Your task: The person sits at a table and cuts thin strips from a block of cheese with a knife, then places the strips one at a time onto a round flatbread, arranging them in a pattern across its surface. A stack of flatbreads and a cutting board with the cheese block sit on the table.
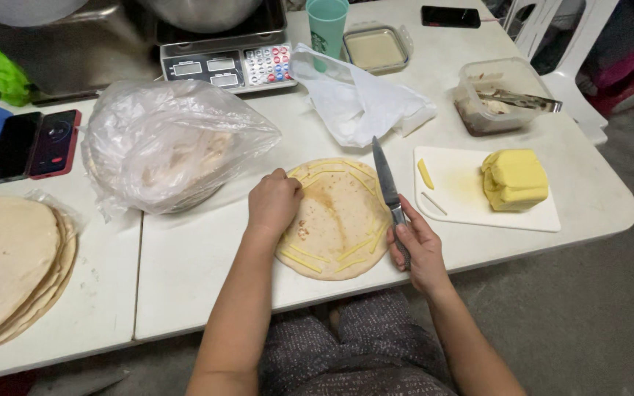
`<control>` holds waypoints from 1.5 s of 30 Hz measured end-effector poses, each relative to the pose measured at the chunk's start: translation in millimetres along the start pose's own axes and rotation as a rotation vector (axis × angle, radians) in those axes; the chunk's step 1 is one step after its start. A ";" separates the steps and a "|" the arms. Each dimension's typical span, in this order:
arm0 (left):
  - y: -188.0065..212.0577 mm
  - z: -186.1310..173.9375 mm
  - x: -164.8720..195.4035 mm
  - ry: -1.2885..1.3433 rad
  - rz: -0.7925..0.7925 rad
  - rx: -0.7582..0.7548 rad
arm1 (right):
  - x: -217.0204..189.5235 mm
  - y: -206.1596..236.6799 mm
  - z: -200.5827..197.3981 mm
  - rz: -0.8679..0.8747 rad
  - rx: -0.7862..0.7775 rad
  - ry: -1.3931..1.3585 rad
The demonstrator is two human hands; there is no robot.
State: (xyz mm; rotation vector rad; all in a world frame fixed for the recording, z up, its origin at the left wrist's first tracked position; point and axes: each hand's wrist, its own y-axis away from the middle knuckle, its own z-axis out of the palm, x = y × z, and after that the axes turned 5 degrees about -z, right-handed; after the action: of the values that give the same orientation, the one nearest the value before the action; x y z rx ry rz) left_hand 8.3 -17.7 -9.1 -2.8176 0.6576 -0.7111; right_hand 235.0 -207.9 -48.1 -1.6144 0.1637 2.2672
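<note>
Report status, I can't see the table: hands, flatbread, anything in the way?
Left hand on flatbread edge. Right hand holds knife, blade over flatbread. Cheese strips ring it. Nothing in the way.

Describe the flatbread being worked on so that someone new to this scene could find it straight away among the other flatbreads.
On the white table, look at the near edge, between the left hand and the right hand holding a knife. The single flatbread lies there bare. Unlike the stack of flatbreads at far left and the bagged flatbreads, it carries yellow cheese strips around its rim.
</note>
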 end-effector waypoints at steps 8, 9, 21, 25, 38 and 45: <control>-4.6 25.3 -0.7 -0.082 -0.024 0.097 | -0.2 0.1 -4.2 0.004 0.022 -0.005; -4.2 26.5 -0.5 -0.074 -0.030 0.107 | 0.1 -0.2 -4.0 0.003 0.020 0.003; 2.6 14.0 6.6 0.017 -0.122 0.095 | 2.8 -0.7 -6.6 0.000 0.006 -0.041; 2.1 3.8 9.0 0.245 -0.163 0.130 | -0.3 -0.3 -3.2 0.026 0.014 -0.027; 4.4 18.1 29.0 1.835 -0.324 -0.511 | -7.6 7.0 42.2 0.208 -0.223 -0.282; 1.2 29.8 24.7 1.868 -0.400 -0.428 | -11.4 7.3 42.1 0.232 -0.224 -0.237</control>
State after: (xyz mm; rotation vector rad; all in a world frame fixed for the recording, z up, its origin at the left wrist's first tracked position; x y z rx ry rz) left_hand 41.8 -28.5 -25.3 -1.5887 0.2859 -3.4803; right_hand 198.2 -204.9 -23.8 -1.4778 0.0391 2.7184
